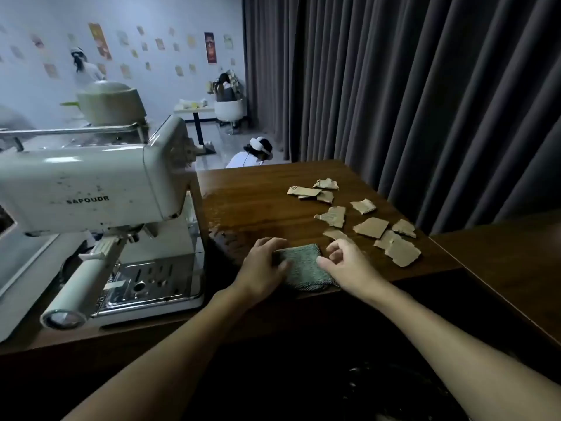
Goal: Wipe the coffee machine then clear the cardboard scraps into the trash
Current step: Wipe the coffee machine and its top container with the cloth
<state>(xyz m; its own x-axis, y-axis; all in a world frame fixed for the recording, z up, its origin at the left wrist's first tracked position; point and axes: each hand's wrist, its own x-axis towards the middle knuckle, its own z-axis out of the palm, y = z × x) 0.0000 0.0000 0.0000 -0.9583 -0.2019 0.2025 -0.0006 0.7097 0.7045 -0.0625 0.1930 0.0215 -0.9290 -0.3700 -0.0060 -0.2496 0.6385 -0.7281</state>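
Note:
A folded grey-green cloth (305, 264) lies near the front edge of the wooden table (255, 196). My left hand (264, 265) grips the cloth's left side, fingers curled over its edge. My right hand (349, 265) sits at the cloth's right side, thumb touching it and fingers loosely curled above it. Several torn cardboard scraps (372, 227) are scattered on the table to the right and behind the cloth. The pale coffee machine (91, 189), speckled with stains, stands at the left with its portafilter handle (82, 287) pointing toward me.
Dark curtains (425, 86) hang behind the table. A second wooden surface (510, 262) adjoins at the right. A dark bin (379, 390) shows below the table edge. A person with a headset (258, 151) crouches beyond the table.

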